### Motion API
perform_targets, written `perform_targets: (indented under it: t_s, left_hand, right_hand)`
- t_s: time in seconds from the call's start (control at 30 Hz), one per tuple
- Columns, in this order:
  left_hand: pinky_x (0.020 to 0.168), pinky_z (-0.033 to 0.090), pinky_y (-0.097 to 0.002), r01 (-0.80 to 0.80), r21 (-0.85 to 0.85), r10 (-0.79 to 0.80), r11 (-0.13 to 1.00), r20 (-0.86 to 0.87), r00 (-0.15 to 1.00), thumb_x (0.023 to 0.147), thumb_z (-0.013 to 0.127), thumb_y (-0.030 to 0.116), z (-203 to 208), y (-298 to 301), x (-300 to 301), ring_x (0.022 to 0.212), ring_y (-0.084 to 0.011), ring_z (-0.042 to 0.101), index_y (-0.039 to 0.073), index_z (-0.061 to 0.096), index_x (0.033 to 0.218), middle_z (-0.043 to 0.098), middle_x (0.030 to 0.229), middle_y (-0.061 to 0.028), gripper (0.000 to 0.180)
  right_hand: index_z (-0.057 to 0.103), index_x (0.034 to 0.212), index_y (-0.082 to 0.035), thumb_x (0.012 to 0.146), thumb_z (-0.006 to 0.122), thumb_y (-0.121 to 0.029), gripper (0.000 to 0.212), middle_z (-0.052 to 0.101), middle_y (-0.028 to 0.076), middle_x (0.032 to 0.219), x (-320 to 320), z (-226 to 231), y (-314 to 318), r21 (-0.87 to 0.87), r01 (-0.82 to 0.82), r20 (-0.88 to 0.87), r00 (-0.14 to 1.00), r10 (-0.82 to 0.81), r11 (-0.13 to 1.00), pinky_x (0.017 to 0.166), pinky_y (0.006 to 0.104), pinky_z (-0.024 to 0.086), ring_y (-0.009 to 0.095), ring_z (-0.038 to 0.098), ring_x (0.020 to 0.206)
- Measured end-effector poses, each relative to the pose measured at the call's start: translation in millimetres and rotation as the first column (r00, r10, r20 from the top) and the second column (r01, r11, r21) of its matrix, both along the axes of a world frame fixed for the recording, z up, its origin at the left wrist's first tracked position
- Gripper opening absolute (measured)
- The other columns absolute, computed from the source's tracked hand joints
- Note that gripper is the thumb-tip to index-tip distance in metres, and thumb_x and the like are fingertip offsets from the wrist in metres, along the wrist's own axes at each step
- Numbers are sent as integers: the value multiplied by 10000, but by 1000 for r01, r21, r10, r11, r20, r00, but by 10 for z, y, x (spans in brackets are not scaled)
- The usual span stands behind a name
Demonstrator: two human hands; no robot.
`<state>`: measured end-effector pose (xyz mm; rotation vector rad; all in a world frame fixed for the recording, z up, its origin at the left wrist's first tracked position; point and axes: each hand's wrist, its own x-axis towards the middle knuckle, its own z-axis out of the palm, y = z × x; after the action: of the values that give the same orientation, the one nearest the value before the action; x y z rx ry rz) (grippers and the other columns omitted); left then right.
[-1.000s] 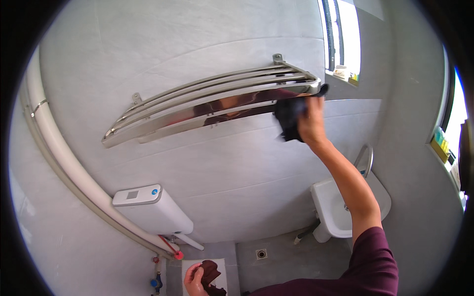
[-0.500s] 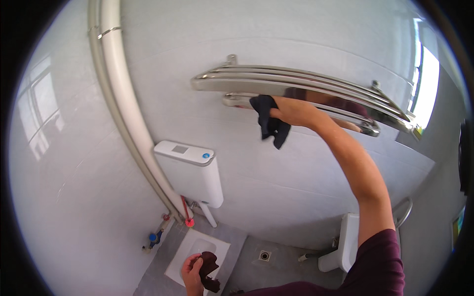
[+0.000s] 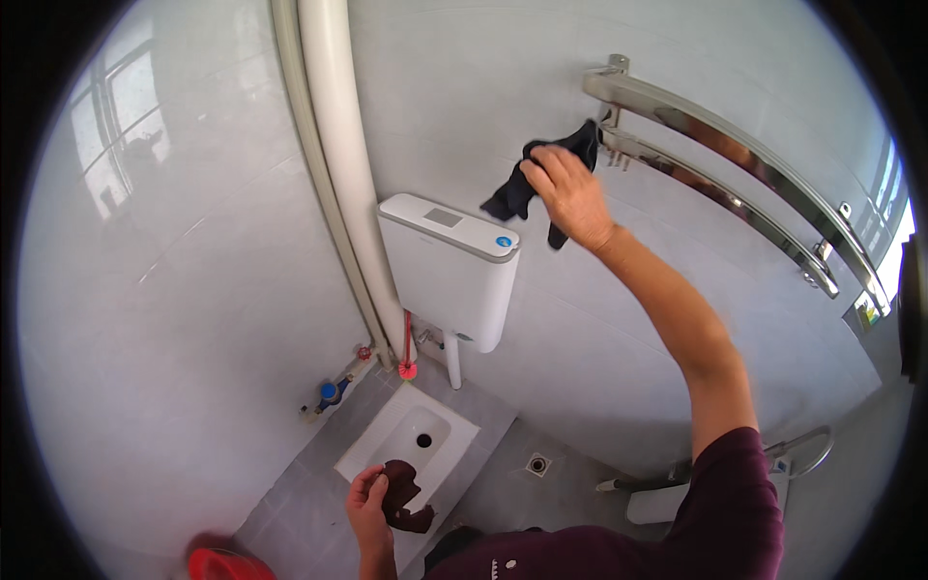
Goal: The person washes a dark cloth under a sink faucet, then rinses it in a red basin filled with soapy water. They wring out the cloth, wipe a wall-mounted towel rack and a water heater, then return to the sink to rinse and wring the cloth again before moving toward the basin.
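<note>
My right hand [image 3: 572, 193] is raised by the wall, its fingers closed on a limp black cloth [image 3: 517, 191]. Folds of the cloth hang on both sides of the fingers. Its upper corner meets the left end of the metal towel rack [image 3: 715, 121] in the picture; I cannot tell whether they touch. Low down, my left hand [image 3: 367, 498] pinches a dark maroon cloth [image 3: 406, 503] with a ragged outline. This cloth hangs over the near edge of the white squat toilet [image 3: 387, 449] as I look down.
A white cistern [image 3: 449, 275] hangs on the wall beside tall pipes [image 3: 338, 145]. Below are a red brush [image 3: 408, 370] and a blue-capped water meter [image 3: 330, 391]. A floor drain [image 3: 538, 465], a white basin [image 3: 657, 506] and a red bucket [image 3: 227, 561] are lower down.
The view has turned left and down, bringing the red bucket in. My right hand has moved left with the black cloth, from under the rack's bars to its left end. My left hand still holds the maroon cloth.
</note>
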<state>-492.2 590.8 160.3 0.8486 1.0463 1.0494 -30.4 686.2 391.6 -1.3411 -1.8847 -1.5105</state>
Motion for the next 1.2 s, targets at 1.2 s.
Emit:
perform_targets:
  t_s: [1.2]
  left_hand:
    - [878,519,-297,-500,-193,498,844,-63,865,937,588,82,-818,631,-105,972,-168,640,-5,622,1155,653,1078,-80,237]
  right_hand:
    - [637,1175,-43,783,600,-186,419,538,169,1376,-48,-2856,1598,-842,287,408,892,192,456,1106,428,335,303,455,1321]
